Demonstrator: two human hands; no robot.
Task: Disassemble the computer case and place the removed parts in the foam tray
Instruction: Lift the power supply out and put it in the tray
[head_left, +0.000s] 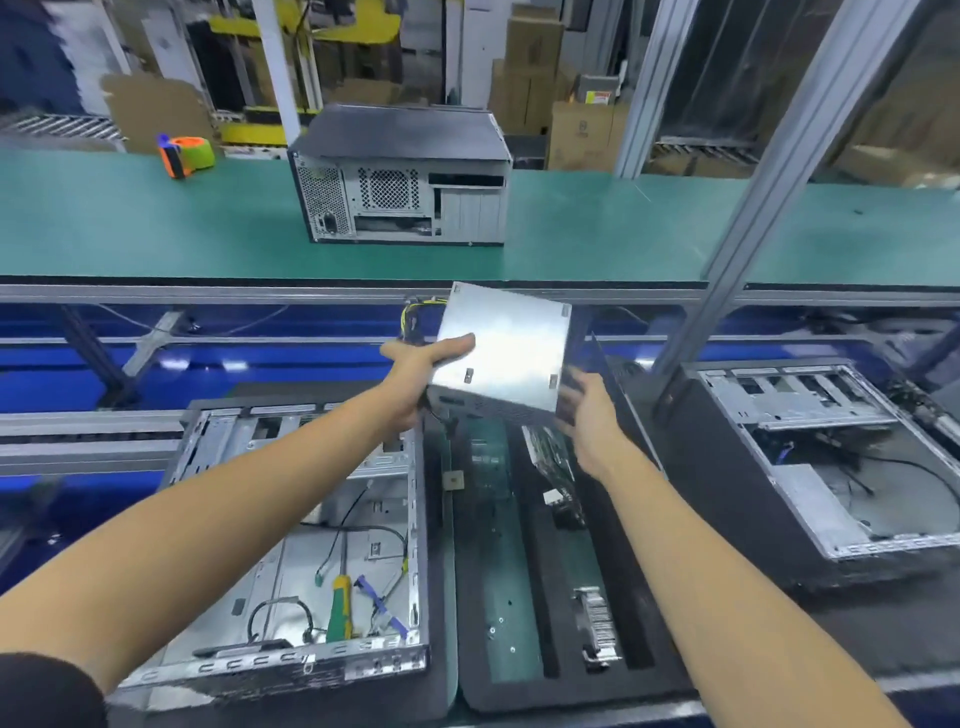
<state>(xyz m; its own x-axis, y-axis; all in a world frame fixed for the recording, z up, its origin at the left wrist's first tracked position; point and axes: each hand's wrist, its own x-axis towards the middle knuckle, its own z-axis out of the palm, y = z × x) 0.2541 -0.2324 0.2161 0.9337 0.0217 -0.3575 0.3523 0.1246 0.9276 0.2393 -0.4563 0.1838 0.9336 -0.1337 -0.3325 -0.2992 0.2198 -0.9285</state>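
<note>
We observe a bare silver metal power supply (503, 349), boxy with small slots on its broad face and a bundle of yellow and black wires (414, 317) at its far left corner, held tilted in the air above the far end of the black foam tray (540, 613), between the opened computer case (291, 525) at left and a second open case (826, 457) at right. The left hand (415, 371) grips its left edge, thumb across the top face, while the right hand (584, 410) has its blurred fingers (571, 382) against the near right corner, and we cannot tell whether they grasp it. We can read no labels or writing.
</note>
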